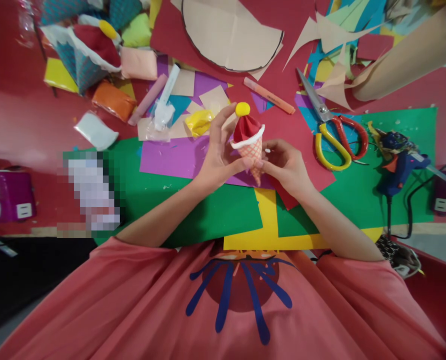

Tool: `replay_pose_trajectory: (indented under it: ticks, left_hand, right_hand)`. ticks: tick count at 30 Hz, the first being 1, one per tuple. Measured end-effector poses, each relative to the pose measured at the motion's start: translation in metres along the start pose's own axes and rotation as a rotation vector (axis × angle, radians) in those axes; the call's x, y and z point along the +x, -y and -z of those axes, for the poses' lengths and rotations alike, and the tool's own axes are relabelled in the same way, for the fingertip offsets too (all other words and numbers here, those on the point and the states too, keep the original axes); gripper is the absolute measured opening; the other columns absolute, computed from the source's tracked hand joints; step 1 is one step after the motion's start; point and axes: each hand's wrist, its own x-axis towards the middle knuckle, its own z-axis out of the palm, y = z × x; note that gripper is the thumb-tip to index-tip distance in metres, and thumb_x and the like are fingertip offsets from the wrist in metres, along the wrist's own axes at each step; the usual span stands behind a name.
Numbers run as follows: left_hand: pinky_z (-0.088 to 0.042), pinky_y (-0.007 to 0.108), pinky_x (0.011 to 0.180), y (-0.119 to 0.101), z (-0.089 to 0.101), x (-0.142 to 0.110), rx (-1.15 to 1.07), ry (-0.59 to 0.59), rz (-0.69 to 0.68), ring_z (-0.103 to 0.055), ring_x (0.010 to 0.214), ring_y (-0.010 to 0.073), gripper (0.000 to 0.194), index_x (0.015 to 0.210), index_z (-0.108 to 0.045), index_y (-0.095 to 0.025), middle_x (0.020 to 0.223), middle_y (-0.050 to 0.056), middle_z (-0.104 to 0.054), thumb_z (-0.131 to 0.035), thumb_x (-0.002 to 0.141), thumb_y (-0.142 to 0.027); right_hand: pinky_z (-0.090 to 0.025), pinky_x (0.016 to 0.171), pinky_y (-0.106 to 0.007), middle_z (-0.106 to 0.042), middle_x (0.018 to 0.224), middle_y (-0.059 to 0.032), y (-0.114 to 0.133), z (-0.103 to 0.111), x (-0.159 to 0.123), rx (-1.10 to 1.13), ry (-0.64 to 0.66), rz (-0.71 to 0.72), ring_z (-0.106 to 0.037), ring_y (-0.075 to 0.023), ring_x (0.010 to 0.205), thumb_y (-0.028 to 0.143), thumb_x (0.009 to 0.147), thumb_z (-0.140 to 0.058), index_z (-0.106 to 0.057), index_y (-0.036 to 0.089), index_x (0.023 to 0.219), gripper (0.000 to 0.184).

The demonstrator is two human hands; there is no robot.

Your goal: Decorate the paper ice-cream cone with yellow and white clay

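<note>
While the left grip pinches a small patterned cone between thumb and fingers, the right grip presses its lower part from the other side. Tip down, the cone carries a red swirl and yellow ball above purple paper, left of the scissors.

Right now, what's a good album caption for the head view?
Fingers hold a pink cone with white rim, red top, yellow ball.
</note>
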Motion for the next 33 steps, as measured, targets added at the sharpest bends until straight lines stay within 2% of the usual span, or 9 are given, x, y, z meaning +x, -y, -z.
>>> replay_pose_trajectory:
  ticks: [4, 7, 9, 12, 15, 18, 22, 26, 33]
  left_hand:
    - [-0.055, 0.039, 0.093, -0.003, -0.001, 0.001, -0.164, 0.025, 0.219, -0.052, 0.131, 0.0259, 0.070, 0.137, -0.032, -0.036, 0.144, 0.009, -0.048, -0.061, 0.078, -0.060]
    - [-0.060, 0.035, 0.077, -0.008, 0.001, 0.003, -0.347, 0.093, 0.413, -0.062, 0.119, 0.0264, 0.073, 0.137, -0.032, -0.034, 0.138, 0.009, -0.055, -0.062, 0.075, -0.060]
    - [-0.061, 0.034, 0.075, -0.012, 0.004, 0.005, -0.413, 0.093, 0.490, -0.063, 0.117, 0.0269, 0.066, 0.131, -0.041, -0.031, 0.138, 0.009, -0.056, -0.061, 0.074, -0.057]
    - [-0.061, 0.033, 0.077, -0.014, 0.007, 0.006, -0.465, 0.093, 0.577, -0.061, 0.120, 0.0292, 0.052, 0.115, -0.054, -0.022, 0.137, 0.012, -0.056, -0.060, 0.072, -0.051]
    - [-0.061, 0.033, 0.076, -0.012, 0.009, 0.006, -0.523, 0.098, 0.661, -0.061, 0.120, 0.0306, 0.046, 0.108, -0.060, -0.017, 0.129, 0.013, -0.062, -0.057, 0.071, -0.046]
    - [-0.061, 0.031, 0.072, -0.010, 0.010, 0.007, -0.564, 0.117, 0.711, -0.062, 0.119, 0.0299, 0.047, 0.109, -0.061, -0.017, 0.125, 0.011, -0.064, -0.054, 0.075, -0.049]
    - [-0.060, 0.026, 0.067, -0.007, 0.012, 0.008, -0.612, 0.111, 0.779, -0.063, 0.117, 0.0277, 0.051, 0.104, -0.063, -0.019, 0.117, 0.010, -0.068, -0.051, 0.078, -0.061]
    - [-0.060, 0.025, 0.065, -0.007, 0.012, 0.009, -0.669, 0.102, 0.861, -0.065, 0.110, 0.0250, 0.054, 0.101, -0.065, -0.021, 0.107, 0.009, -0.071, -0.049, 0.079, -0.067]
    - [-0.058, 0.025, 0.065, -0.009, 0.006, 0.010, -0.648, 0.186, 0.790, -0.064, 0.114, 0.0247, 0.062, 0.112, -0.063, -0.024, 0.117, 0.007, -0.068, -0.037, 0.084, -0.073]
  right_hand:
    - [-0.055, 0.068, -0.026, -0.068, 0.085, -0.0017, 0.006, 0.000, -0.004, -0.132, 0.013, 0.068, -0.064, -0.0115, 0.074, 0.048, 0.082, -0.067, -0.065, 0.019, 0.095, 0.031]
    - [-0.056, 0.069, -0.027, -0.071, 0.090, -0.0020, 0.010, 0.005, -0.003, -0.158, -0.064, 0.106, -0.066, -0.0110, 0.072, 0.039, 0.089, -0.060, -0.068, 0.021, 0.095, 0.020]
    - [-0.057, 0.064, -0.027, -0.072, 0.087, 0.0001, 0.011, 0.009, -0.002, -0.141, -0.126, 0.136, -0.066, -0.0104, 0.065, 0.037, 0.088, -0.062, -0.067, 0.024, 0.101, 0.018]
    - [-0.058, 0.062, -0.028, -0.072, 0.085, 0.0022, 0.011, 0.014, 0.001, -0.133, -0.157, 0.162, -0.067, -0.0107, 0.062, 0.041, 0.087, -0.063, -0.061, 0.028, 0.112, 0.028]
    - [-0.060, 0.062, -0.030, -0.073, 0.088, 0.0015, 0.011, 0.016, 0.002, -0.165, -0.160, 0.178, -0.068, -0.0114, 0.065, 0.045, 0.089, -0.060, -0.062, 0.028, 0.110, 0.027]
    - [-0.058, 0.055, -0.027, -0.071, 0.080, 0.0021, 0.009, 0.018, 0.003, -0.150, -0.214, 0.188, -0.067, -0.0110, 0.060, 0.049, 0.087, -0.060, -0.064, 0.026, 0.097, 0.025]
    - [-0.047, 0.040, -0.022, -0.060, 0.057, 0.0060, 0.002, 0.021, 0.007, -0.097, -0.338, 0.213, -0.058, -0.0080, 0.044, 0.054, 0.086, -0.061, -0.062, 0.025, 0.081, 0.030]
    - [-0.038, 0.035, -0.021, -0.054, 0.053, 0.0055, -0.003, 0.025, 0.010, -0.110, -0.432, 0.216, -0.050, -0.0065, 0.040, 0.058, 0.087, -0.056, -0.061, 0.024, 0.073, 0.037]
    - [-0.054, 0.054, -0.028, -0.065, 0.077, 0.0029, -0.008, 0.029, 0.012, -0.153, -0.389, 0.277, -0.065, -0.0125, 0.065, 0.050, 0.084, -0.065, -0.065, 0.029, 0.098, 0.025]
